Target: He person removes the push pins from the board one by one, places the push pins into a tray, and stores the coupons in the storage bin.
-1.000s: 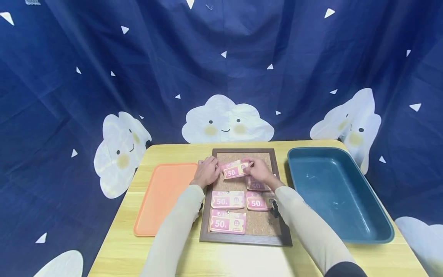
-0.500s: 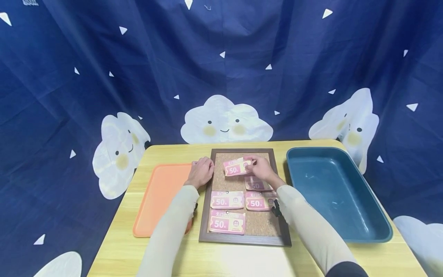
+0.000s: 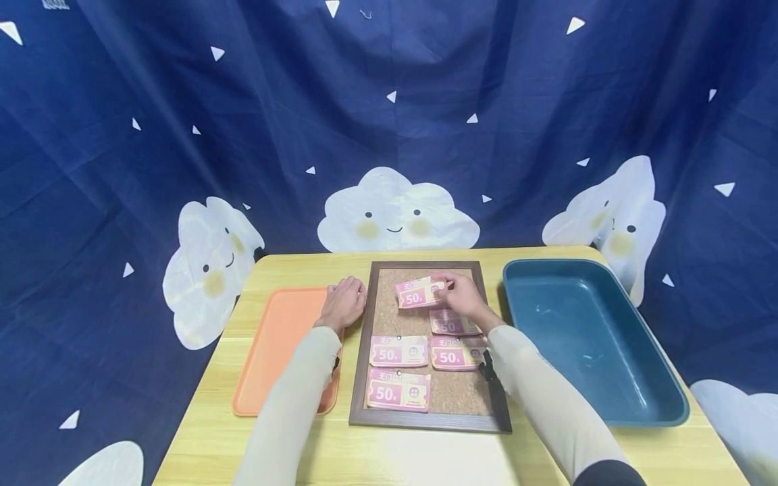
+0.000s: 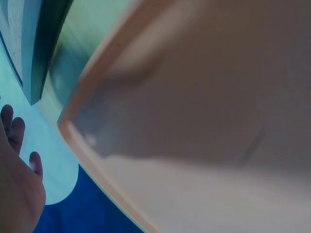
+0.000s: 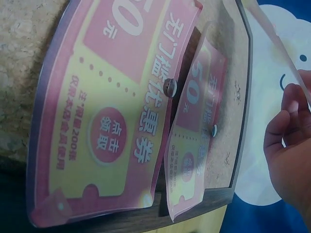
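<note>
Above the top of the framed cork board (image 3: 383, 320), my right hand (image 3: 462, 295) pinches the right end of a pink and yellow paper coupon (image 3: 413, 293) marked 50. The right wrist view shows that held coupon (image 5: 276, 36) nearly edge-on. Below it, several similar coupons are fixed to the cork, among them a lower-left coupon (image 3: 398, 390) and a right-hand coupon (image 3: 456, 354). Round metallic pushpins (image 5: 169, 88) hold the tops of two of them. My left hand (image 3: 344, 302) holds nothing, its fingers loosely bent beside the board's left edge, near the orange tray.
Left of the board lies a flat orange tray (image 3: 273, 351), partly under my left forearm. A deep blue-green bin (image 3: 659, 351) stands to the right. All rest on a light wooden table (image 3: 200, 432), with a dark blue cloud-patterned curtain (image 3: 279, 121) behind.
My left hand has let go of the coupon's left end and moved left off the board. The right hand keeps the coupon, which has shifted slightly right and up.
</note>
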Motion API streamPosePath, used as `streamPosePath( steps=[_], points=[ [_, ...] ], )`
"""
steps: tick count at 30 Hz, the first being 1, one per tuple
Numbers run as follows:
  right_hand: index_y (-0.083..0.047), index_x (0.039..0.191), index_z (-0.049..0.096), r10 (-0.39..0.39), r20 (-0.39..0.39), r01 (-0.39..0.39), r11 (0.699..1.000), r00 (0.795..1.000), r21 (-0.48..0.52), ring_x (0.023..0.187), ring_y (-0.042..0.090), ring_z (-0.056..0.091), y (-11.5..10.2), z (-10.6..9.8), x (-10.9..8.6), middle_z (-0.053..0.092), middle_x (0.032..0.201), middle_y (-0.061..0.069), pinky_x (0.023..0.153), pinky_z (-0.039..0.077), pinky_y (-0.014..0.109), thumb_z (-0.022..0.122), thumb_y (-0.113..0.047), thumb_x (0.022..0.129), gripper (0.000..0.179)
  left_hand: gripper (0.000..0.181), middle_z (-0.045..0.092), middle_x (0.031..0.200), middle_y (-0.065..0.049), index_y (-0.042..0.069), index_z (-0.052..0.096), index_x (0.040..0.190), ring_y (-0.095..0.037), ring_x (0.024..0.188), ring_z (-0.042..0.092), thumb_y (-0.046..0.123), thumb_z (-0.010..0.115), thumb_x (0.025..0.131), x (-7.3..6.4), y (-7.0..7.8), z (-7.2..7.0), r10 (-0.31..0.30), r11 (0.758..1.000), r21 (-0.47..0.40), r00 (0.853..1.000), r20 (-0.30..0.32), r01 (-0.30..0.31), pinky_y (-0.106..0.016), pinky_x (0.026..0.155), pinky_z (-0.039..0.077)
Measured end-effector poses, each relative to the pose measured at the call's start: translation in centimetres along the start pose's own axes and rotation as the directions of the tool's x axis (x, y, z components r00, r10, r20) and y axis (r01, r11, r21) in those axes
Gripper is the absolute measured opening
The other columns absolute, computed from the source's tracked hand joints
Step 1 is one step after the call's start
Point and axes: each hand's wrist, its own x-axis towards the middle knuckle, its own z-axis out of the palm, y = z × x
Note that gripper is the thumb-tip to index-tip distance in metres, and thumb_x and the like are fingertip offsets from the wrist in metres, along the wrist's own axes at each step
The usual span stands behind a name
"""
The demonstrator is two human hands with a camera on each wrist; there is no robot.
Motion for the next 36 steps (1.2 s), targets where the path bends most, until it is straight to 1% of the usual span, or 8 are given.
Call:
streamPosePath(
  steps=[6, 12, 15, 19, 25, 29, 32, 36],
  points=[
    [-0.017, 0.124, 0.065, 0.005, -0.012, -0.005, 1.0, 1.0, -0.003, 0.081, 0.02, 0.058, 0.1, -0.2, 0.0, 0.068, 0.097, 0.011, 0.061, 0.046, 0.026, 0.067, -0.015, 0.086, 0.038, 0.019, 0.057, 0.102, 0.002, 0.017, 0.056, 0.097, -0.019, 0.101, 0.053, 0.03, 0.041, 0.098, -0.1, -0.3, -0.1, 0.012, 1.0, -0.017, 1.0, -0.006, -0.012, -0.041, 0.088, 0.035],
    [-0.017, 0.126, 0.064, 0.003, -0.016, -0.003, 1.0, 1.0, -0.015, 0.075, 0.019, 0.056, 0.5, -0.7, 0.1, 0.066, 0.094, 0.011, 0.056, 0.047, 0.027, 0.065, -0.016, 0.088, 0.038, 0.02, 0.057, 0.102, 0.002, 0.018, 0.055, 0.097, -0.019, 0.1, 0.053, 0.03, 0.039, 0.099, -0.2, -0.8, -0.2, 0.022, 1.0, 0.002, 1.0, -0.001, -0.022, -0.041, 0.088, 0.034],
    [-0.017, 0.126, 0.064, 0.009, -0.018, -0.009, 1.0, 1.0, -0.01, 0.076, 0.02, 0.057, 0.6, -1.0, 0.2, 0.066, 0.096, 0.012, 0.056, 0.049, 0.028, 0.065, -0.016, 0.089, 0.037, 0.02, 0.057, 0.102, 0.002, 0.018, 0.055, 0.097, -0.019, 0.098, 0.053, 0.03, 0.039, 0.1, -0.3, -0.9, -0.4, 0.021, 1.0, 0.009, 1.0, 0.008, -0.021, -0.042, 0.09, 0.035],
    [-0.017, 0.126, 0.063, 0.018, -0.017, -0.018, 1.0, 1.0, -0.008, 0.084, 0.022, 0.058, 0.7, -1.5, 0.2, 0.066, 0.106, 0.012, 0.063, 0.05, 0.028, 0.064, -0.017, 0.089, 0.037, 0.019, 0.057, 0.101, 0.002, 0.018, 0.054, 0.097, -0.019, 0.097, 0.052, 0.029, 0.039, 0.1, -0.5, -0.9, -0.6, 0.018, 1.0, 0.023, 1.0, 0.022, -0.019, -0.043, 0.091, 0.035],
    [-0.018, 0.124, 0.064, 0.027, -0.039, -0.027, 1.0, 0.999, 0.006, 0.094, 0.024, 0.058, 0.7, -2.3, 0.2, 0.066, 0.116, 0.01, 0.072, 0.048, 0.031, 0.064, -0.02, 0.09, 0.033, 0.019, 0.056, 0.096, 0.002, 0.018, 0.054, 0.093, -0.018, 0.093, 0.051, 0.027, 0.038, 0.1, -0.9, -1.1, -0.6, 0.008, 1.0, 0.025, 1.0, 0.012, -0.008, -0.042, 0.089, 0.034],
    [-0.018, 0.125, 0.063, 0.032, -0.048, -0.031, 0.999, 0.998, 0.023, 0.095, 0.025, 0.057, 0.9, -2.8, 0.0, 0.065, 0.118, 0.01, 0.073, 0.048, 0.032, 0.062, -0.021, 0.092, 0.034, 0.019, 0.055, 0.095, 0.002, 0.018, 0.053, 0.093, -0.018, 0.091, 0.05, 0.026, 0.037, 0.1, -1.0, -1.3, -0.5, 0.01, 1.0, 0.026, 1.0, 0.008, -0.01, -0.041, 0.087, 0.033],
    [-0.017, 0.126, 0.063, 0.034, -0.059, -0.032, 0.999, 0.998, 0.036, 0.094, 0.025, 0.056, 1.1, -3.2, -0.2, 0.064, 0.117, 0.01, 0.071, 0.047, 0.032, 0.061, -0.021, 0.093, 0.034, 0.02, 0.055, 0.094, 0.002, 0.018, 0.053, 0.093, -0.019, 0.091, 0.05, 0.025, 0.035, 0.101, -1.2, -1.4, -0.5, 0.009, 1.0, 0.028, 1.0, 0.014, -0.009, -0.042, 0.089, 0.034],
    [-0.017, 0.126, 0.063, 0.045, -0.087, -0.042, 0.998, 0.995, 0.035, 0.093, 0.025, 0.054, 1.4, -3.5, -0.2, 0.064, 0.116, 0.012, 0.072, 0.046, 0.033, 0.06, -0.021, 0.093, 0.033, 0.021, 0.053, 0.091, 0.002, 0.018, 0.052, 0.092, -0.019, 0.087, 0.049, 0.026, 0.034, 0.101, -1.3, -1.6, -0.4, 0.02, 0.999, 0.037, 1.0, 0.01, -0.021, -0.044, 0.09, 0.033]
  ],
)
